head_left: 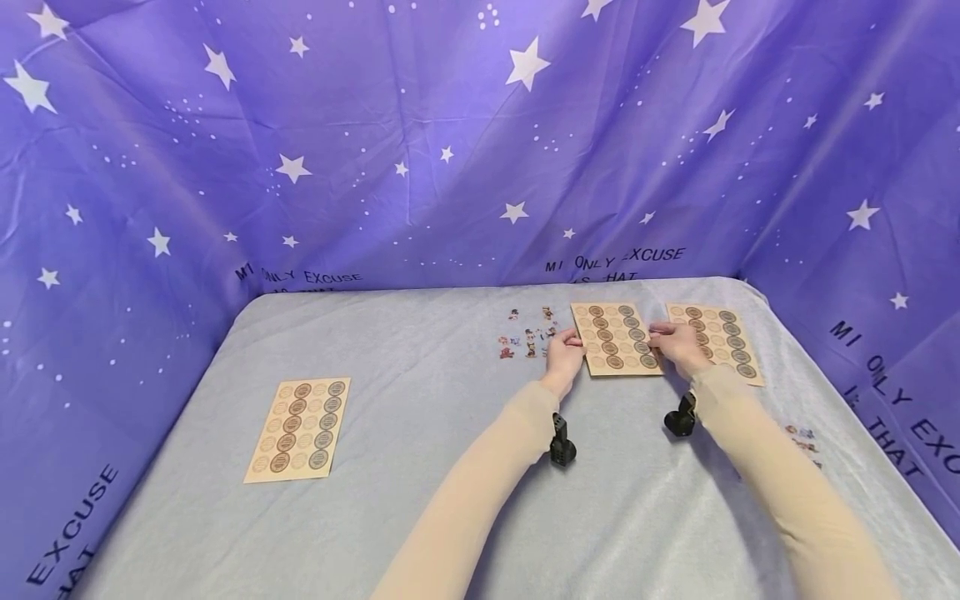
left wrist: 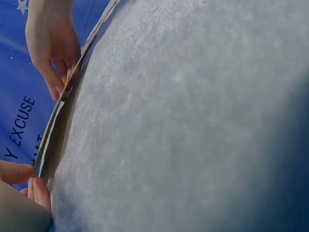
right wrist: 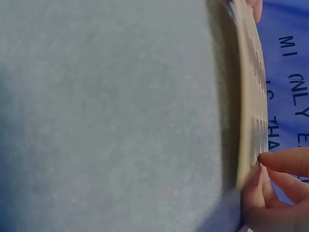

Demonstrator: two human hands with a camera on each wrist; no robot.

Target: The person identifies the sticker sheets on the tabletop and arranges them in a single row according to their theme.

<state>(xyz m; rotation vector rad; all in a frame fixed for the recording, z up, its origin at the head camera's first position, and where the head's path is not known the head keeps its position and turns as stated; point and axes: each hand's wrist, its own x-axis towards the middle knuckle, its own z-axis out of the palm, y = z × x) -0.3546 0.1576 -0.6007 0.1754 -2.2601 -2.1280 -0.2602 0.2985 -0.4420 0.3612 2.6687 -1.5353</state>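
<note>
A tan sheet of round stickers point(head_left: 617, 337), printed with columns of pale, brown and grey circles, is at the back right of the table. My left hand point(head_left: 564, 360) pinches its left edge, thumb above and fingers beneath in the left wrist view. On the opposite edge my right hand point(head_left: 678, 346) pinches the sheet between thumb and fingers. Seen nearly edge-on in the right wrist view, the sheet point(right wrist: 249, 96) is lifted off the cloth and slightly bowed. A second similar sheet point(head_left: 738, 348) lies to the right, partly hidden by my right hand.
Another sticker sheet point(head_left: 298, 429) lies on the left of the grey cloth-covered table point(head_left: 420, 375). Several small colourful figure stickers point(head_left: 530, 342) are spread left of my left hand. More small figures point(head_left: 804, 446) lie beside my right forearm. A purple starry curtain point(head_left: 405, 125) encloses the table.
</note>
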